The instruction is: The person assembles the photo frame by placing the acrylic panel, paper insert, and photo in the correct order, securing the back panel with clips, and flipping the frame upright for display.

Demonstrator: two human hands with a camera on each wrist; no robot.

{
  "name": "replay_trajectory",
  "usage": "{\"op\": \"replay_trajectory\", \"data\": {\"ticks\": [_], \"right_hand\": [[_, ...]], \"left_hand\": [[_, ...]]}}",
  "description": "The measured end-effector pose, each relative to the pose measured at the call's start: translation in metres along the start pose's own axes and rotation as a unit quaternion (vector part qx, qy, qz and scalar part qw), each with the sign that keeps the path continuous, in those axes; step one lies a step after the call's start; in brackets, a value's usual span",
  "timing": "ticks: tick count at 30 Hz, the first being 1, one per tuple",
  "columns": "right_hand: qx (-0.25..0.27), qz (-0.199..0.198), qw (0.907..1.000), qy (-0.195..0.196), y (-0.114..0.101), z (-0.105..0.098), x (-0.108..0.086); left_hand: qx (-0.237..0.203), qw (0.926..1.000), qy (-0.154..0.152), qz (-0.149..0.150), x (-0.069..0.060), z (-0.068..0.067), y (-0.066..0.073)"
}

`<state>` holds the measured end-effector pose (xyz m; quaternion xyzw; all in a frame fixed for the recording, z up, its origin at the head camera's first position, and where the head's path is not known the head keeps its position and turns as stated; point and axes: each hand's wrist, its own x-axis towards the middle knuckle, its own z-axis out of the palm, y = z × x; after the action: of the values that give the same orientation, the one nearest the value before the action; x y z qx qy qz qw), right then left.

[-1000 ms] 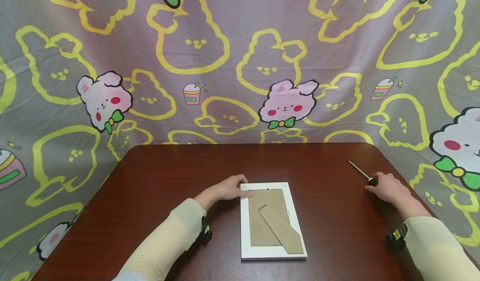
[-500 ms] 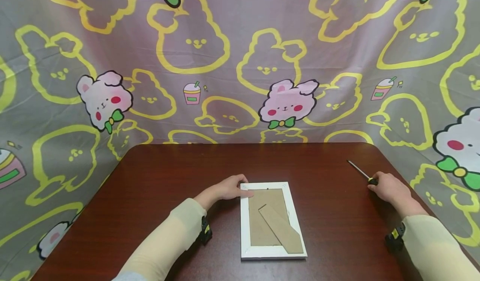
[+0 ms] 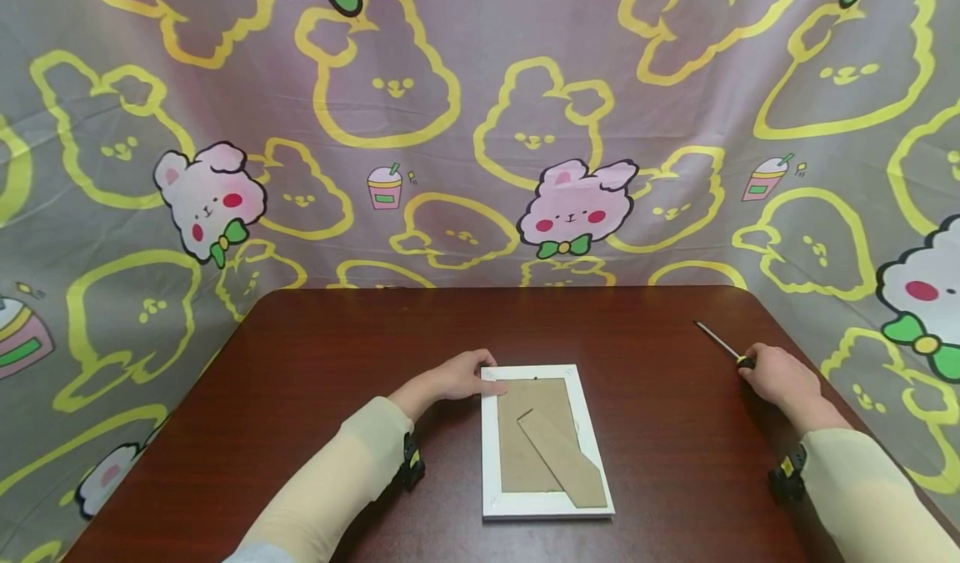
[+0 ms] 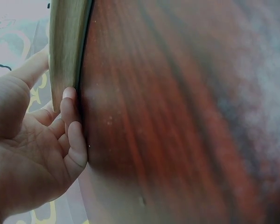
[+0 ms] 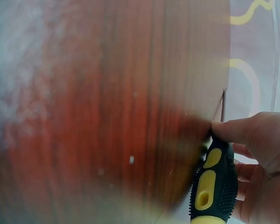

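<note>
Pinching a picture frame [image 3: 536, 446], lower centre, by one corner with my left hand [image 3: 456, 378], I grip a screwdriver [image 5: 219, 181] at right in my right hand [image 3: 782, 376]; a knock could swivel the picture frame around that corner.

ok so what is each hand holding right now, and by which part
The left hand holds the picture frame by its far left corner, thumb on top. The right hand holds the screwdriver by its handle.
</note>
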<state>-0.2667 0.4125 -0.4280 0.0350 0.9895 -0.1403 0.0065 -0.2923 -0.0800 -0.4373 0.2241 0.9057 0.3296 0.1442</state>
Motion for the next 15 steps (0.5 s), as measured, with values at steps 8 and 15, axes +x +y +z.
{"op": "replay_trajectory", "data": {"ticks": [8,15], "right_hand": [[0.0,0.001,1.0,0.007,0.0012,0.0023,0.0014],[0.006,0.0,1.0,0.004,0.0037,0.0016,0.0015]], "left_hand": [[-0.001,1.0,0.0,0.005,-0.0009,-0.001,0.0005],[-0.001,1.0,0.0,0.001,-0.0014,-0.0013,0.0018]]}}
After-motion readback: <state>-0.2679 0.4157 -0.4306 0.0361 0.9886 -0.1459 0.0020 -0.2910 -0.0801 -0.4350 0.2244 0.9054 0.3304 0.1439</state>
